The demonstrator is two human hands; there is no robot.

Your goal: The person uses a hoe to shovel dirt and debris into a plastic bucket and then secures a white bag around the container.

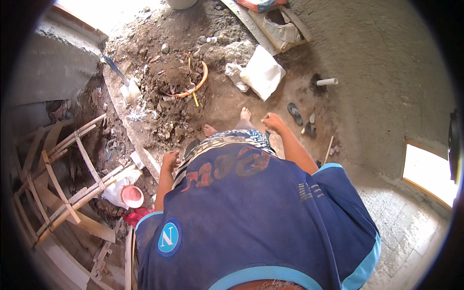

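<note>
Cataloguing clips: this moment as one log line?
left hand: near shorts, nothing visibly held | right hand: near shorts, nothing visibly held | ahead: shovel, white sack

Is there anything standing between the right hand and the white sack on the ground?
Nothing visible stands in the way: between the right hand and the white sack, only bare ground shows. The dark slipper lies to the right, outside that line.

Quantities in view: hands, two: one bare left hand (pixel 171 158), one bare right hand (pixel 274 122). Bare feet (pixel 245 114): two. Dark flip-flop sandals (pixel 295 114): two. Blue-handled shovel with pale, dirt-coated blade (pixel 129 91): one. Curved orange tube (pixel 205 77): one. White cylindrical pipe stub (pixel 327 82): one. Round pink-and-white container (pixel 132 196): one. Bamboo-and-wood ladder-like frames (pixel 79 205): at least one; overlap and lens distortion prevent an exact count.
</note>
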